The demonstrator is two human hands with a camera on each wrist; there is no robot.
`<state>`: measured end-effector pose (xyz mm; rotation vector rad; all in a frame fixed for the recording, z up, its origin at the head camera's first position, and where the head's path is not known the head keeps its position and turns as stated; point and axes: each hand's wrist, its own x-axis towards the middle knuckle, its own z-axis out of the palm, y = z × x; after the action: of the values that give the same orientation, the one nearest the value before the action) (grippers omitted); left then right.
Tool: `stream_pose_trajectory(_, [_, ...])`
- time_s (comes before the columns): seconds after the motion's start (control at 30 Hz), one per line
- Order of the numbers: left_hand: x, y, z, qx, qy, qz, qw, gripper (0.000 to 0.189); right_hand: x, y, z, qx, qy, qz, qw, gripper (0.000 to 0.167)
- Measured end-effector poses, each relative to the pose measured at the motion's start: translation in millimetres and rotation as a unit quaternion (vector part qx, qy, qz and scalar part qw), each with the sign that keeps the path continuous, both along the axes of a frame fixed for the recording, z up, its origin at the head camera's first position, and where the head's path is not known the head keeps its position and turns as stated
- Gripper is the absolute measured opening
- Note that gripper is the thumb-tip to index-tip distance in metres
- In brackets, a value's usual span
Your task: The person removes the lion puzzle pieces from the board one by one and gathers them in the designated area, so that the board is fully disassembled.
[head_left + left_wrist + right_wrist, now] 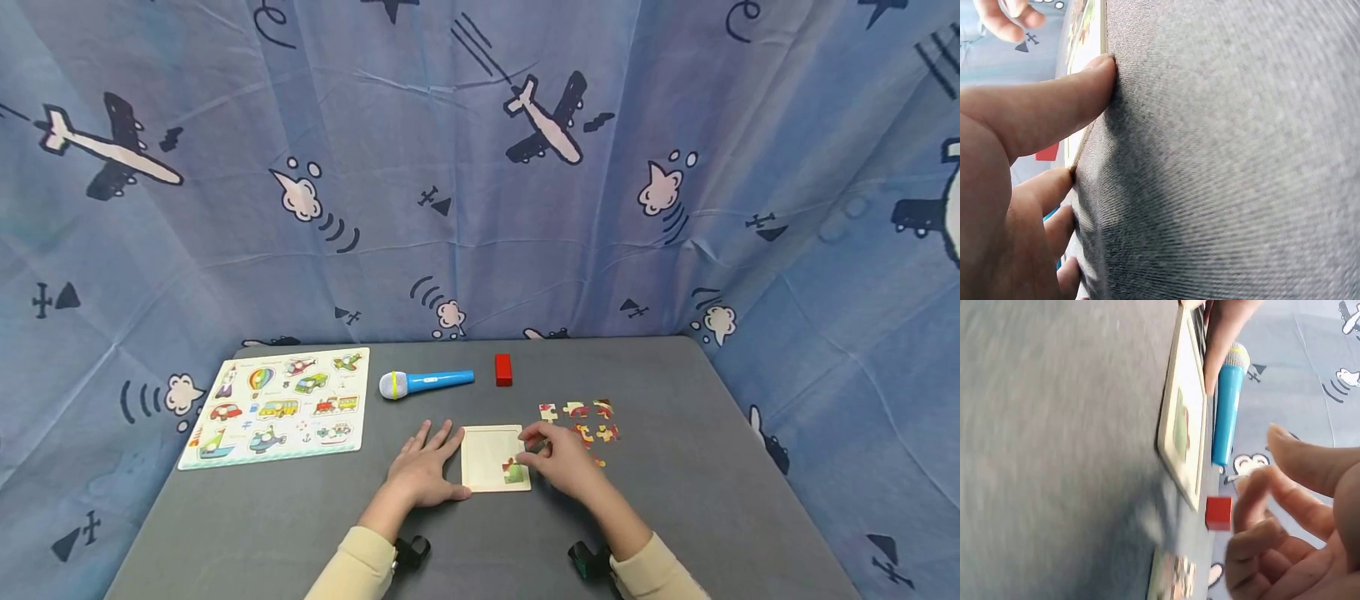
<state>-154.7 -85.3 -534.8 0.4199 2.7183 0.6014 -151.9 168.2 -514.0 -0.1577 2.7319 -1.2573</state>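
Observation:
A pale square puzzle tray (482,454) lies on the table, with joined green and red puzzle pieces (513,472) in its lower right corner. My left hand (422,473) is spread flat beside it, thumb and index fingertip touching the tray's left edge, as the left wrist view also shows. Over the tray's right edge hovers my right hand (564,458). Its thumb and index finger stand apart with nothing seen between them, the other fingers bent in the right wrist view. Several loose puzzle pieces (577,409) lie beyond that hand, partly hidden by it.
Behind the tray lie a blue toy microphone (438,381) and a red block (503,370). A picture board of vehicles (281,408) covers the back left of the grey table (675,500). A blue airplane-print curtain (480,208) hangs around the back and sides.

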Motion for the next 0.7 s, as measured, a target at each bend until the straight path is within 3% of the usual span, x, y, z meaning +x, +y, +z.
stream_pose_trajectory(0.37, [-0.5,0.2,-0.2,-0.003,-0.003,0.003,1.0000,0.094,-0.7,-18.5,-16.1,0.105,0.001,0.045,0.9935,0.031])
stream_pose_trajectory(0.7, [0.9,-0.3,0.3,-0.001,-0.001,0.001,1.0000,0.094,2.8,-21.8,-17.6,0.104,-0.001,0.040,0.9937,0.030])
